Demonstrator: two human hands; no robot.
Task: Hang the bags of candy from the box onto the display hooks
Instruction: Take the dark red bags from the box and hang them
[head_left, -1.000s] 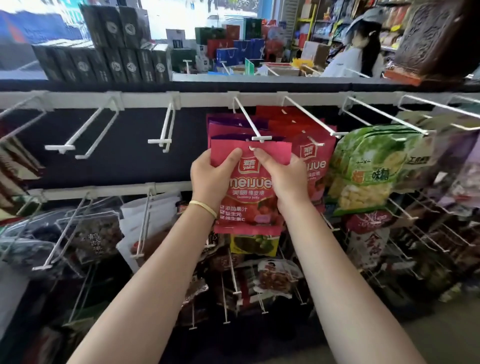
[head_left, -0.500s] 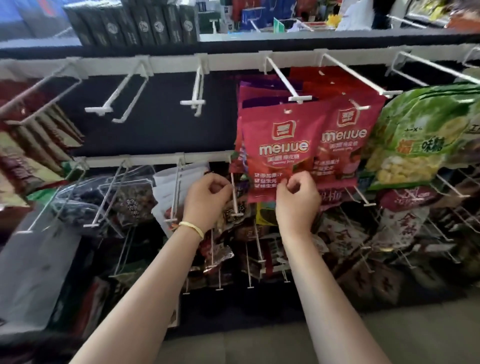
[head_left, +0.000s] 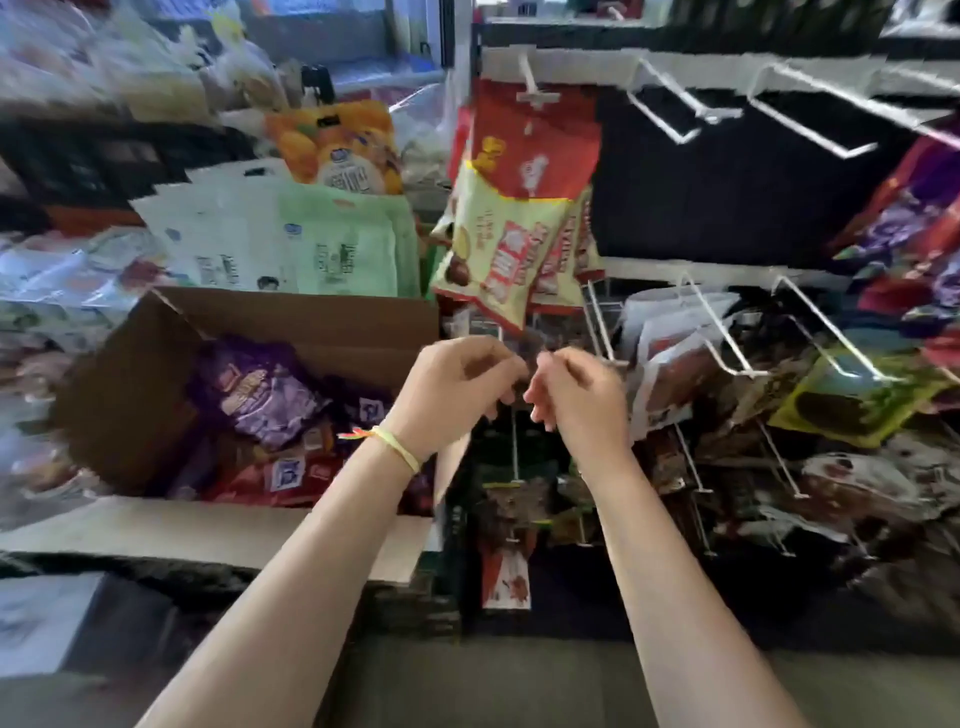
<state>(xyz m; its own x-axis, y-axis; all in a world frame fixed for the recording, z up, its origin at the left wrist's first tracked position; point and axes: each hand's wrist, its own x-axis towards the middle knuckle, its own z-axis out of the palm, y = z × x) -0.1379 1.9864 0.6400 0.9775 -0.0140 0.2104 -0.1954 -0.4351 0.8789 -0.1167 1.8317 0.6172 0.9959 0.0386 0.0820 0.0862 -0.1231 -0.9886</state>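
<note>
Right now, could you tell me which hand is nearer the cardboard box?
Left. The left hand hovers just off the cardboard box at its right edge; the right hand is farther right, before the hooks.

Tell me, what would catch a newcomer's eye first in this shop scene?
Probably the two bare hands, left hand and right hand, held close together at the centre with loosely curled fingers and nothing in them. Just left of them sits an open cardboard box with purple and red candy bags inside. Above the hands, red and yellow snack bags hang from a white display hook, with bare hooks to its right.
</note>
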